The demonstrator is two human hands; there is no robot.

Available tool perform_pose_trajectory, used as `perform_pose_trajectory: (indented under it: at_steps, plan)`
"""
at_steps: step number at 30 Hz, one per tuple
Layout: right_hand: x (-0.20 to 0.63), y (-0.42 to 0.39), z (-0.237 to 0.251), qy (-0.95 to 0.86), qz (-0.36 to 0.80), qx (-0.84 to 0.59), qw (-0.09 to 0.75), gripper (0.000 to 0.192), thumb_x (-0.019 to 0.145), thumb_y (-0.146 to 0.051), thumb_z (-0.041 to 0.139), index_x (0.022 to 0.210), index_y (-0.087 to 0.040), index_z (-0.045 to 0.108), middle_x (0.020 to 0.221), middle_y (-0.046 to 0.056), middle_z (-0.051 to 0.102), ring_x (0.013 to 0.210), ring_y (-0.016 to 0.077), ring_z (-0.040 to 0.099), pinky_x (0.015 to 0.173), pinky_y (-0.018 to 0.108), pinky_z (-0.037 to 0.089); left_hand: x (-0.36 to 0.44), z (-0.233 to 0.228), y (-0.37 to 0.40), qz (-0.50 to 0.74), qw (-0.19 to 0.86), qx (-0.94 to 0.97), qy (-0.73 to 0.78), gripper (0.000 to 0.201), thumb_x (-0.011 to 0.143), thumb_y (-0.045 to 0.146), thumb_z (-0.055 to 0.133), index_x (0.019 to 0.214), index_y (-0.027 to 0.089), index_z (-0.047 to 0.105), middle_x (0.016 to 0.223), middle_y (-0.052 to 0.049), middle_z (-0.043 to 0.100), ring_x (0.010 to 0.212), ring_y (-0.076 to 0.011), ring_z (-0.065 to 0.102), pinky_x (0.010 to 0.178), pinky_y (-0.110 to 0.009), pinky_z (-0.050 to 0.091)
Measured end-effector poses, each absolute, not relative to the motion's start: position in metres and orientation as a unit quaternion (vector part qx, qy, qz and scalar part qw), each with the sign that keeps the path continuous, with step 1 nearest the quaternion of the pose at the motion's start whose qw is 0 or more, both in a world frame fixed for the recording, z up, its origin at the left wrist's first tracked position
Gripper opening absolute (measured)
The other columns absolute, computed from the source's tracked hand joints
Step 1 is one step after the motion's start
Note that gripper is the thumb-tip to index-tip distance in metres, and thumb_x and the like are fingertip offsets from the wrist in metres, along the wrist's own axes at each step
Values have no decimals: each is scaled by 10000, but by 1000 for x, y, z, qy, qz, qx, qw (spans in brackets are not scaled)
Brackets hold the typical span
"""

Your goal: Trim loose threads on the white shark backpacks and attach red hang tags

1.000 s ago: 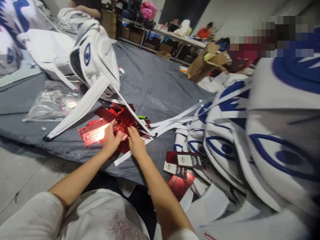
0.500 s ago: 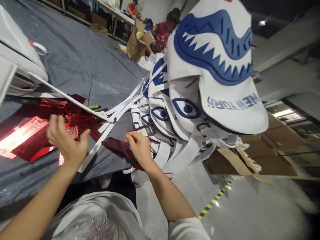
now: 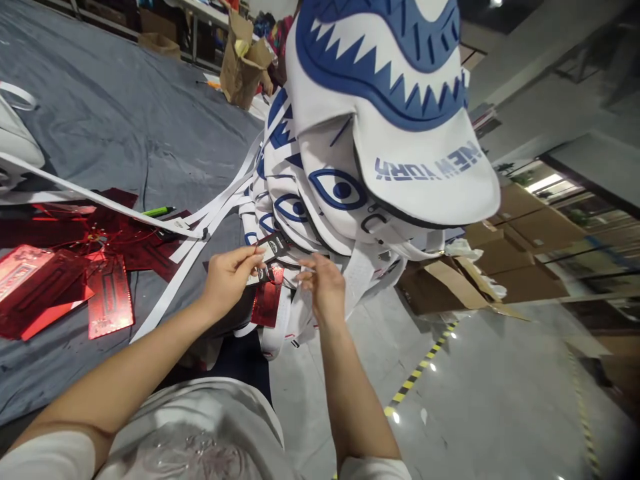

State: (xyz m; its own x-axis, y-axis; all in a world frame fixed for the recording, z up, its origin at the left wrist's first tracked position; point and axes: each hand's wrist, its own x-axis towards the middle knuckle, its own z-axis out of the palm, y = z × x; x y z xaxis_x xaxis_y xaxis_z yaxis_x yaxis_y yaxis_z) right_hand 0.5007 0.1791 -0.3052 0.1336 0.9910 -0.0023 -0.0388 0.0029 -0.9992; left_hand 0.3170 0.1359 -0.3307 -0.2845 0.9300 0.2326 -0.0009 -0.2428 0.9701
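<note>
My left hand (image 3: 231, 279) pinches black-and-white hang tags (image 3: 273, 247) in front of the stacked bags. Below the tags hangs a shiny red tag (image 3: 269, 299). Just to the right, my right hand (image 3: 326, 285) has its thumb and fingertips drawn together; whatever thin thing they may hold is too small to make out. Close behind both hands stands a row of white bags (image 3: 345, 143) with blue eyes, toothed mouths and "NEW YORK" on the front flap. Their white straps (image 3: 220, 217) trail left across the table.
More shiny red tags (image 3: 107, 293) lie in a strung bunch on the grey-covered table (image 3: 175, 133), near a green pen (image 3: 159, 211). Another white bag (image 3: 17, 137) is at the left edge. Open cardboard boxes (image 3: 440, 287) stand on the right; a paper bag (image 3: 243, 73) is behind.
My left hand has moved right from the red bunch and now grips the hang tags. My right hand has shifted right, away from them. The view has turned somewhat right.
</note>
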Motion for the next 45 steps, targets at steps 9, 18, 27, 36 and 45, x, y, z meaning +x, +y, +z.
perform_pose_trajectory:
  at_steps: [9,18,27,36,45]
  plan:
    - [544,260,-234,-413,394,-441,692,331,791,-427,778,760,-177,564,704,-15,723,429,34,541,392,117,406,351,-273,236,393,186,702,564,291,922,191,539,1097,264,760,1059,-41,773,968,-241,700,752,-309,459]
    - [592,307,-210,-600,244,-481,591,484,770,-672,711,731,-189,707,671,20,706,575,152,646,610,316,569,389,-259,282,374,169,722,557,314,875,140,527,1072,234,753,960,-74,757,934,-260,673,767,-330,449]
    - [595,292,-217,-631,256,-498,537,483,768,-682,693,694,-209,746,704,47,727,691,237,698,718,400,579,394,-263,308,386,334,732,451,140,816,133,581,820,168,717,740,-23,709,761,-159,632,782,-270,460]
    - [606,280,-217,-741,264,-490,377,155,716,-286,745,843,-199,753,856,36,761,802,203,697,771,327,547,405,-263,305,378,510,689,349,80,814,180,604,804,120,657,647,-6,669,485,-59,461,494,-179,360]
    - [589,267,-240,-780,54,-485,392,117,804,-254,604,768,-234,714,803,21,751,777,205,657,825,358,488,409,-264,295,385,537,651,374,45,854,149,578,827,127,605,654,-5,658,496,-73,531,536,-198,431]
